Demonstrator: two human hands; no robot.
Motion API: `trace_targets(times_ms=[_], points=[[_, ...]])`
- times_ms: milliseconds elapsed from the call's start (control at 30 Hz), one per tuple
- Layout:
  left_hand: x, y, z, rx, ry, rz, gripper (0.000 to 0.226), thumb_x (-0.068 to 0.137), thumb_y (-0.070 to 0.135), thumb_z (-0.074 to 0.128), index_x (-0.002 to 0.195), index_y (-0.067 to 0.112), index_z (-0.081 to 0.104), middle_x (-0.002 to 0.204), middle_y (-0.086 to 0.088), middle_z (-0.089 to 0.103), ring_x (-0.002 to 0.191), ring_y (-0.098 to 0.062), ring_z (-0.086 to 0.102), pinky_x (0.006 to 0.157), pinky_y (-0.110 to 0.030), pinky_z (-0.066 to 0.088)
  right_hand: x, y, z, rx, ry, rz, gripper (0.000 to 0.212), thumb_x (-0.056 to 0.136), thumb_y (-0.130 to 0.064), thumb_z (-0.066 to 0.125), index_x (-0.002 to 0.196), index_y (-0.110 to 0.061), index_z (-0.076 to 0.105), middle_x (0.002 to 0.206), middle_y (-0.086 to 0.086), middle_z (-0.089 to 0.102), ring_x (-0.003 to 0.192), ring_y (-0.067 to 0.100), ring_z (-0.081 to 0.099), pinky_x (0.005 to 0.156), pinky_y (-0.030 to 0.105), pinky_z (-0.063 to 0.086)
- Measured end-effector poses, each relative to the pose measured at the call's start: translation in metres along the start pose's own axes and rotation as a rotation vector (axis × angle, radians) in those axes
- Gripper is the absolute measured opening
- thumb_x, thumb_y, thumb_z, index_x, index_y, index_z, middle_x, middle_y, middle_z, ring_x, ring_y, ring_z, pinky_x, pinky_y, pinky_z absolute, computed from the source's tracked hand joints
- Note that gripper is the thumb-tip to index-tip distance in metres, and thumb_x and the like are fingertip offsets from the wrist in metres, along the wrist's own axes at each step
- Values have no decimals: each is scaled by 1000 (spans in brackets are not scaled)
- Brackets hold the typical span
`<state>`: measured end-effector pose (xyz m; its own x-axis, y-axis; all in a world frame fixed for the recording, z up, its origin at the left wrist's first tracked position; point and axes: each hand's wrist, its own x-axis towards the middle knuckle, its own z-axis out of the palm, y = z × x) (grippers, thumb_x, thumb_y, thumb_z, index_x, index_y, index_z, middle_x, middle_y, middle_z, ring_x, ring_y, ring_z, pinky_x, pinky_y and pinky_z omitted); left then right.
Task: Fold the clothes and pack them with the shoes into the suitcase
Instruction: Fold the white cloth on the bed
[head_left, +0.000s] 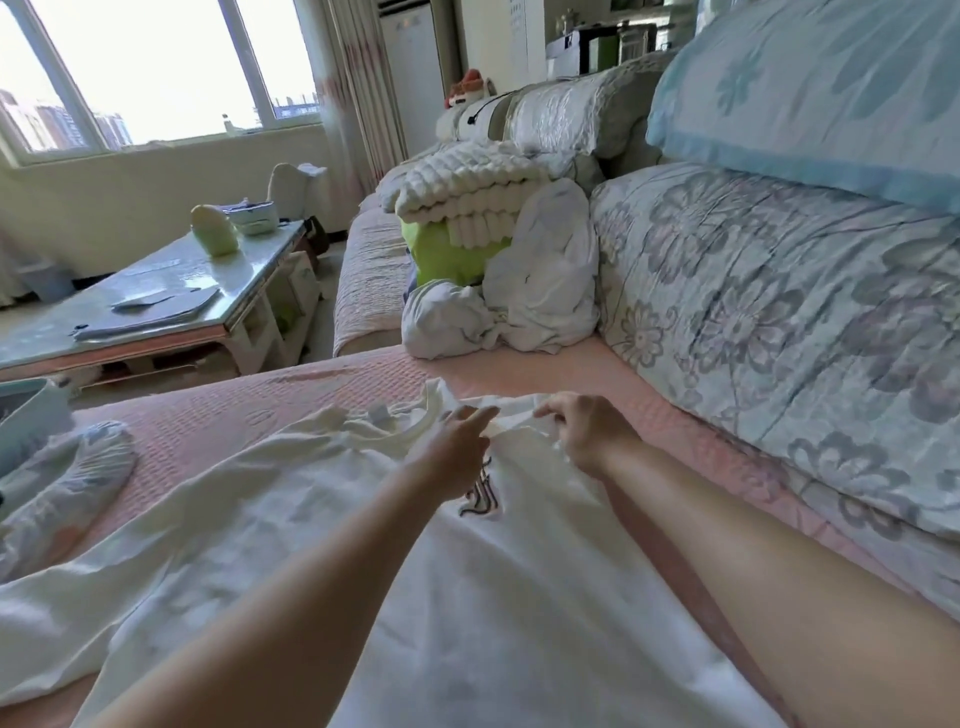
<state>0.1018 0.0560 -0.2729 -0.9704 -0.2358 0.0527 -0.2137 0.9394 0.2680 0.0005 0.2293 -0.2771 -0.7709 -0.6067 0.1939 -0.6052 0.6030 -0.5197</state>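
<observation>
My right grip (582, 434) pinches the white T-shirt (519, 597) at its shoulder, left grip (454, 449) lies near-straight on it; uneven pull risks a skewed fold, creasing the print (480, 499)

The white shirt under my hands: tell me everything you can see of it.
The white shirt is thin, soft-looking cloth, spread wrinkled on the pink cover, neckline with a small label at the far end, a dark motif on the chest. The right hand pinches a fold near the neckline; the left hand touches the cloth beside it.
</observation>
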Motion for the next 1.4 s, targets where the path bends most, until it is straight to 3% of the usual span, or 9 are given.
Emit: trace_targets(times_ms=[200,333,567,700,800,1033,1167,1267,1400], points=[[34,-24,-1,191,-18,-64,35,102,13,37,129,20,59,125,-6,62,106,-27,61,89,-41,53,51,10,7,-378,-260,-39,45,99,-42,53,144,-37,49,141,-5,57,132,21,48,109,40,28],[61,-37,6,106,67,-145,29,103,22,38,124,25,56,116,-8,58,85,-23,57,72,-35,51,62,35,-6,-373,145,-54,24,90,-30,49,100,-28,71,106,-1,68,99,25,62,95,40,34],[85,-36,21,197,78,-61,37,103,32,39,139,32,49,134,-3,45,124,-27,43,93,-44,47,52,74,-52,-866,-100,380,42,93,-20,48,134,-17,57,137,6,55,128,28,48,106,43,35],[99,-24,30,142,78,70,36,103,32,39,137,32,53,140,-1,48,128,-25,39,103,-39,39,56,58,-62,-216,204,213,35,85,-4,45,93,-25,72,107,0,70,97,25,64,88,30,50],[105,1,36,68,-60,126,45,101,46,41,145,40,42,154,5,36,141,-23,29,114,-41,30,42,28,-57,165,-111,45,39,87,-14,45,107,-30,74,100,-11,67,95,9,60,79,22,43],[114,39,52,125,-285,38,72,96,66,30,157,40,1,166,0,-9,152,-24,-13,120,-56,-1,32,63,-69,-809,-342,167,44,89,-60,45,102,-23,65,115,4,67,107,25,61,107,44,33],[113,43,54,85,-180,47,65,96,59,37,154,36,17,164,-3,11,151,-27,5,121,-52,9,24,71,-75,-987,-250,115,43,89,-49,48,117,-20,61,120,6,61,112,25,56,102,43,33],[104,39,50,78,-66,87,57,101,46,38,155,32,24,162,0,21,149,-23,17,119,-41,16,22,52,-62,-655,-96,-118,33,83,-26,49,113,-28,59,119,1,54,112,23,51,101,40,38],[81,13,42,209,157,49,42,100,37,41,141,27,43,147,1,44,135,-23,39,108,-40,30,26,12,-38,-556,-381,-24,29,89,-33,46,108,-30,67,114,-3,67,101,24,61,85,34,47]])
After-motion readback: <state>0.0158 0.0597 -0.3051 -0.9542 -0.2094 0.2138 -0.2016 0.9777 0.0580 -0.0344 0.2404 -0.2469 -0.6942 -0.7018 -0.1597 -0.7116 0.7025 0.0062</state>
